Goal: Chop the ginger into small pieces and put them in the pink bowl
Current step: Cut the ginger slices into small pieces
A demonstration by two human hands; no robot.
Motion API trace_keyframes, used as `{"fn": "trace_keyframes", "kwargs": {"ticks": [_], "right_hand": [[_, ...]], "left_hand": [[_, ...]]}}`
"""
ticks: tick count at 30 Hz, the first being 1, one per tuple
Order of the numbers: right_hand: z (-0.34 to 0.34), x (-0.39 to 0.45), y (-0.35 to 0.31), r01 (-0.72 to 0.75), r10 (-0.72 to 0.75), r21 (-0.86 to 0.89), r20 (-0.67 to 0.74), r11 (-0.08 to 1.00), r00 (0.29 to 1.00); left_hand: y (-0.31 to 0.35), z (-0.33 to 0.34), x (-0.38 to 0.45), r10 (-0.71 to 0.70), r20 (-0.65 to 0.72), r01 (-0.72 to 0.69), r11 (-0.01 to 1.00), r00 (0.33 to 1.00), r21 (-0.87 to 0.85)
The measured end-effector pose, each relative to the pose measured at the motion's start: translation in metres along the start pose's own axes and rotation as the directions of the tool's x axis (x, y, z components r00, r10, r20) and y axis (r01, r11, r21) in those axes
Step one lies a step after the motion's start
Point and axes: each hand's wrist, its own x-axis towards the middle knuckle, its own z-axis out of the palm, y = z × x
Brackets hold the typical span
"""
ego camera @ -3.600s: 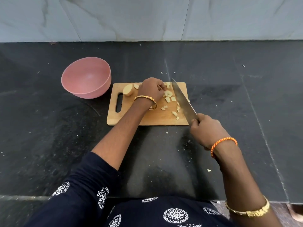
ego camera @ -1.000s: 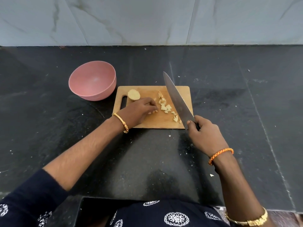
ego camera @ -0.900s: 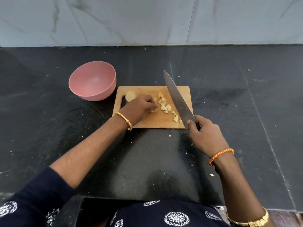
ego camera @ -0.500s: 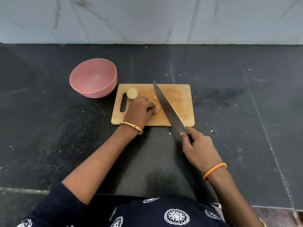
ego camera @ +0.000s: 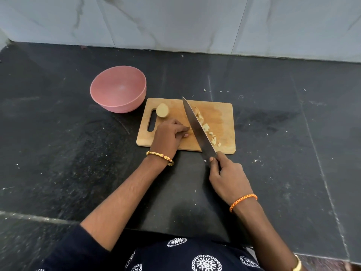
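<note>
A wooden cutting board (ego camera: 222,114) lies on the black counter. A thick ginger chunk (ego camera: 162,110) sits near the board's handle slot. Several small ginger pieces (ego camera: 207,129) lie in a line just right of the knife blade (ego camera: 197,126). My right hand (ego camera: 227,177) grips the knife handle at the board's near edge, blade pointing away and to the left. My left hand (ego camera: 169,135) rests on the board left of the blade, fingers curled with their tips at the blade; whether they pinch a piece is hidden. The pink bowl (ego camera: 118,89) stands left of the board and looks empty.
Small ginger scraps (ego camera: 204,90) lie scattered on the counter beyond and right of the board. A grey marble wall (ego camera: 175,22) backs the counter. The counter's near edge runs just in front of my body.
The knife swung from the right side of the board toward the middle, with the small pieces gathered along its right side. My left hand drew back toward the board's near left part.
</note>
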Motion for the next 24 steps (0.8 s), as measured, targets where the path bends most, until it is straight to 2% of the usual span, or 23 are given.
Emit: {"fn": "trace_keyframes", "kwargs": {"ticks": [4,12,14,19,24], "right_hand": [[-0.002,0.003,-0.004,-0.034,0.040,-0.056,0.101,0.998,0.994],[-0.015,-0.012,-0.012,-0.065,0.107,-0.255,0.157,0.965,0.982],[-0.024,-0.020,-0.011,-0.072,0.110,-0.255,0.137,0.964,0.984],[-0.023,-0.016,-0.008,-0.028,0.025,-0.161,-0.017,0.987,1.000],[-0.006,0.006,-0.012,-0.014,0.012,-0.138,-0.018,0.990,1.000]], "left_hand": [[-0.001,0.000,0.001,0.001,0.004,-0.001,1.000,1.000,0.007],[-0.006,0.002,0.001,-0.036,-0.025,0.036,0.999,0.999,-0.001],[-0.007,0.001,0.002,-0.064,-0.038,0.063,0.997,0.997,-0.034],[-0.003,-0.004,0.001,-0.111,-0.025,0.108,0.990,0.994,-0.090],[-0.002,-0.003,0.000,-0.120,-0.025,0.117,0.990,0.992,-0.080]]}}
